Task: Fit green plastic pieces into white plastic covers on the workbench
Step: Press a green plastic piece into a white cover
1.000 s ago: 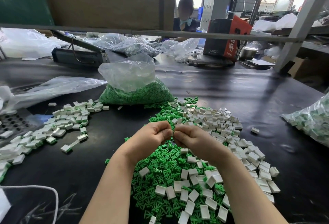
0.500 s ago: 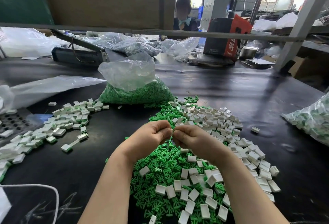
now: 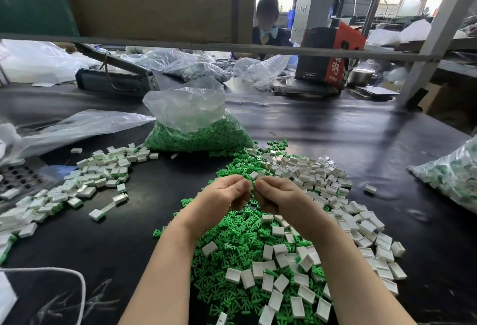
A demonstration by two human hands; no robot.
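My left hand (image 3: 222,195) and my right hand (image 3: 277,196) meet fingertip to fingertip above a heap of loose green pieces (image 3: 232,247) on the black workbench (image 3: 116,242). Between the fingertips a small white and green part (image 3: 252,185) is pinched; most of it is hidden by my fingers. Loose white covers (image 3: 320,185) lie over and to the right of the green heap. Assembled white covers with green inserts (image 3: 85,185) lie in a band at the left.
A clear bag of green pieces (image 3: 196,128) stands behind the heap. A bag of assembled parts (image 3: 454,180) lies at the right edge. A perforated tray (image 3: 18,177) sits far left, an empty plastic bag (image 3: 77,125) beside it. A person sits beyond the bench.
Both hands have stayed together over the heap, fingertips working the small part; they have shifted only slightly.
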